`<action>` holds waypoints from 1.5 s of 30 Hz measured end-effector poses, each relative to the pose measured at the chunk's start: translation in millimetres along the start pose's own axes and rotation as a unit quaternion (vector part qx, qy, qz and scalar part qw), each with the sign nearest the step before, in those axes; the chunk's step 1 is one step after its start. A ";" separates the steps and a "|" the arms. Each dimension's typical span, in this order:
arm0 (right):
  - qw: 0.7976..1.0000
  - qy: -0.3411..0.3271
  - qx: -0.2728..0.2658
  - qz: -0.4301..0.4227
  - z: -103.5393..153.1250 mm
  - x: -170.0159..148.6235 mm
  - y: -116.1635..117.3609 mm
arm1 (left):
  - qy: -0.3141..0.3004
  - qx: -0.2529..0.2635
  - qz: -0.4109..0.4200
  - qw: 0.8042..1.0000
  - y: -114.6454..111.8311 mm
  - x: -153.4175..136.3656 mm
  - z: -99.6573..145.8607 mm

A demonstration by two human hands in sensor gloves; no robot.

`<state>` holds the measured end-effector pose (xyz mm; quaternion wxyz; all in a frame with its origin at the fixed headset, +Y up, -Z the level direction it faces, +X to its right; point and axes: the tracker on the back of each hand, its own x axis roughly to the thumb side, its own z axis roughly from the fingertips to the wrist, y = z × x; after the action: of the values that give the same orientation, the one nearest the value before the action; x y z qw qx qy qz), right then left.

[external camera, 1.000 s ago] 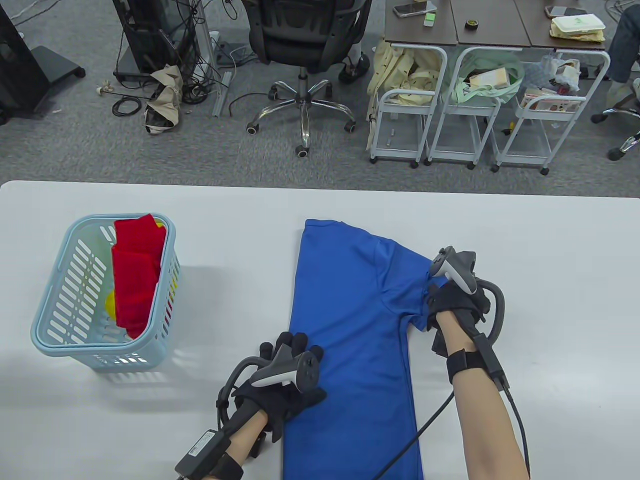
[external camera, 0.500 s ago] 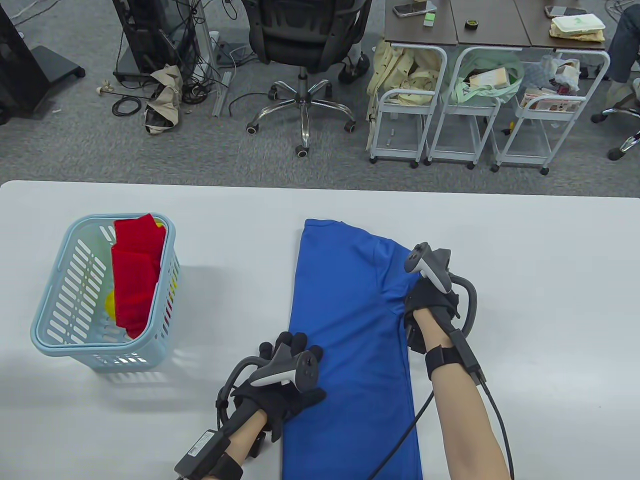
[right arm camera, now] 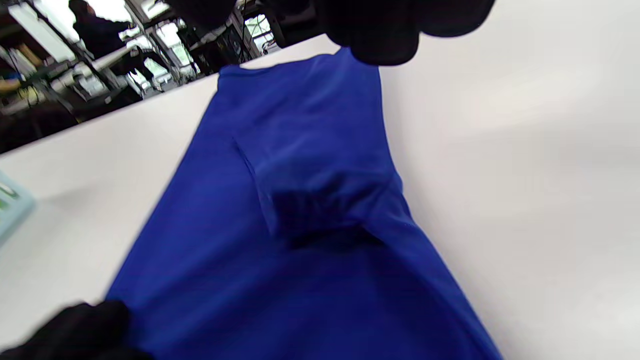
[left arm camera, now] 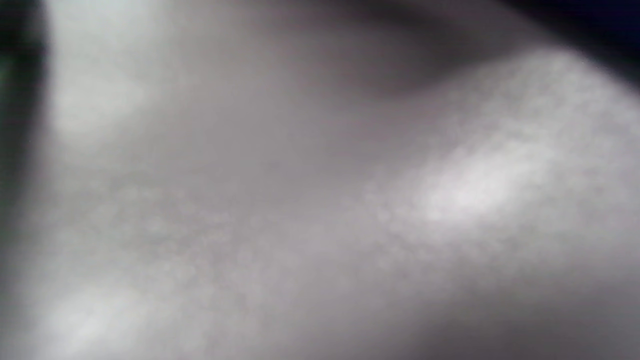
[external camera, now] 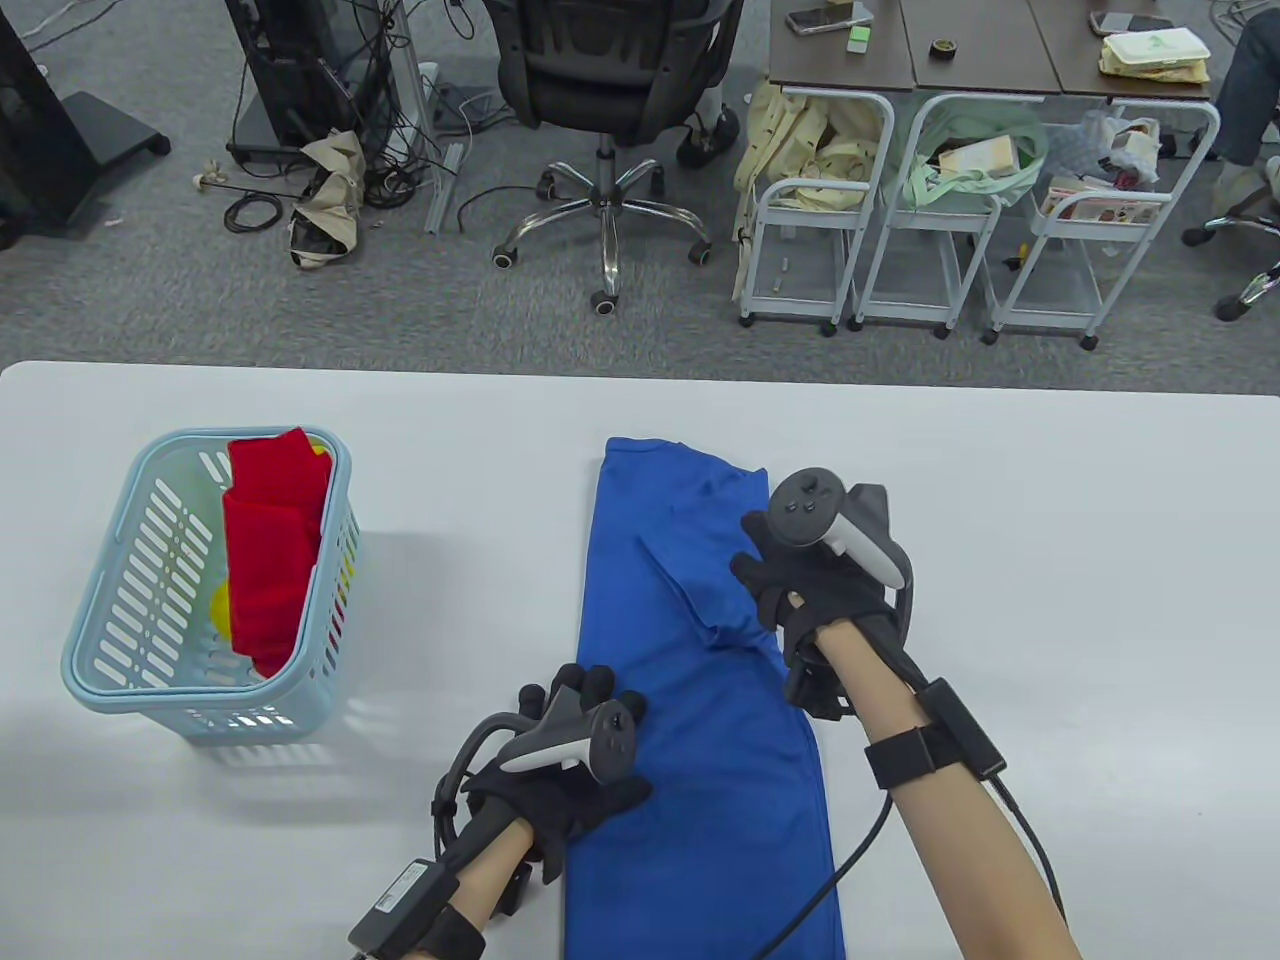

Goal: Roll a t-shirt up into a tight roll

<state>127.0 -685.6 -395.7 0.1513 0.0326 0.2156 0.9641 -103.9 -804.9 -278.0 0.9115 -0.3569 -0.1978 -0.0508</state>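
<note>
A blue t-shirt (external camera: 700,780) lies on the white table (external camera: 1050,600) as a long narrow strip running toward me; the right wrist view shows the t-shirt (right arm camera: 300,290) from above. Its right sleeve (external camera: 695,575) is folded leftward onto the body and lies there as a flap, also seen as the sleeve (right arm camera: 310,190). My right hand (external camera: 765,575) rests on top of that fold with its fingers (right arm camera: 385,35) spread. My left hand (external camera: 570,690) lies flat on the shirt's left edge, pressing it to the table. The left wrist view is a grey blur.
A light blue basket (external camera: 100,640) stands on the left of the table with red cloth (external camera: 270,560) inside. Behind the far table edge are an office chair (external camera: 610,90) and white wire carts (external camera: 900,220) on the floor.
My right hand carried the sleeve leftward from the shirt's right side and laid it over the body. The left hand stayed where it was.
</note>
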 end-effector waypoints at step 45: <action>0.969 -0.029 0.176 0.171 24.8 -25.6 107.9 | 0.022 0.013 0.013 1.000 37.3 -24.2 -18.0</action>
<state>124.6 -776.3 -327.3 -0.0175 0.1229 0.3683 0.9214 -111.5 -790.5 -323.2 0.9209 -0.3461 -0.1740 -0.0439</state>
